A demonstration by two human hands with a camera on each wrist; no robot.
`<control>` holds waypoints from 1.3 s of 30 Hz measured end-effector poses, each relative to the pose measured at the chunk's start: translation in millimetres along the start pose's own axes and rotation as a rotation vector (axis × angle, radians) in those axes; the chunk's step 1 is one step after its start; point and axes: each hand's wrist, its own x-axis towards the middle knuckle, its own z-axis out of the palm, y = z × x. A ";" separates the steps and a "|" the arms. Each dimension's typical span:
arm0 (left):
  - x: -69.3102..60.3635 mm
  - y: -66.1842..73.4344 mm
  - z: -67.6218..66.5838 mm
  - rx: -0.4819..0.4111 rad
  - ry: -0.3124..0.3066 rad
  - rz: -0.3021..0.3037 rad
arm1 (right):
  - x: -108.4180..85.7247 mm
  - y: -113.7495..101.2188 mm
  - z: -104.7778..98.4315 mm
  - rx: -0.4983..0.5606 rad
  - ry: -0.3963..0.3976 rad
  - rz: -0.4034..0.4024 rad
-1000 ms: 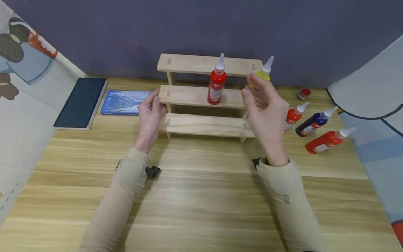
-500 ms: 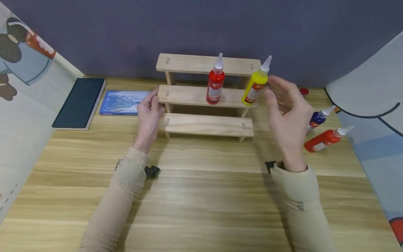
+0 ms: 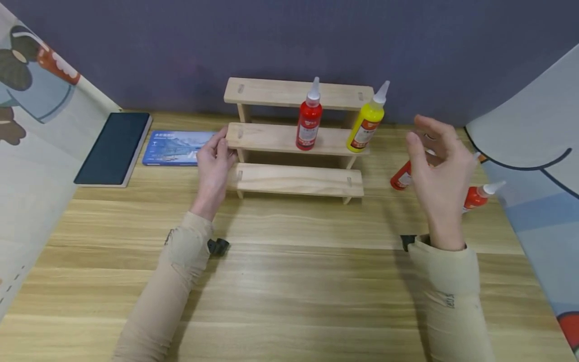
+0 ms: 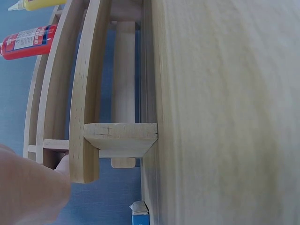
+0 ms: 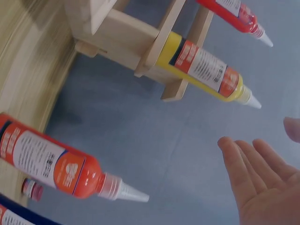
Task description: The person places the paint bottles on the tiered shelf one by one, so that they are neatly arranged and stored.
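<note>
My left hand (image 3: 213, 163) grips the left end of a three-step wooden display rack (image 3: 294, 180) at its middle step; the left wrist view shows the thumb (image 4: 62, 165) against that end. On the middle step stand a red paint bottle (image 3: 309, 125) and, at its right end, a yellow paint bottle (image 3: 365, 128), both with white nozzle caps. My right hand (image 3: 443, 181) is held in the air right of the rack, fingers apart from the thumb, holding nothing. Beneath and behind it are an orange-red bottle (image 3: 401, 177) and another red bottle (image 3: 475, 198), both partly hidden.
A dark notebook (image 3: 114, 149) and a blue box with a mountain picture (image 3: 178, 146) lie left of the rack. In the right wrist view, a small red-lidded jar (image 5: 32, 189) stands near the orange-red bottle. A dark blue wall (image 3: 289, 40) rises behind the rack.
My right hand has let go of the yellow bottle, which stays on the middle step, and has moved right over the other bottles. My left hand has stayed on the rack.
</note>
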 end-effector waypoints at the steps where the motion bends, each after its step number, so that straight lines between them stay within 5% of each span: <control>1: -0.3 -0.1 -0.4 -0.006 0.001 -0.002 | 0.2 1.0 -1.3 -0.010 0.002 0.011; 17: -2.2 -2.4 -0.8 -0.014 -0.026 0.011 | 1.3 29.2 -27.5 -0.108 0.025 0.107; 39: -1.0 0.3 -1.1 -0.003 -0.022 0.000 | -3.1 61.6 -34.6 -0.205 0.000 0.197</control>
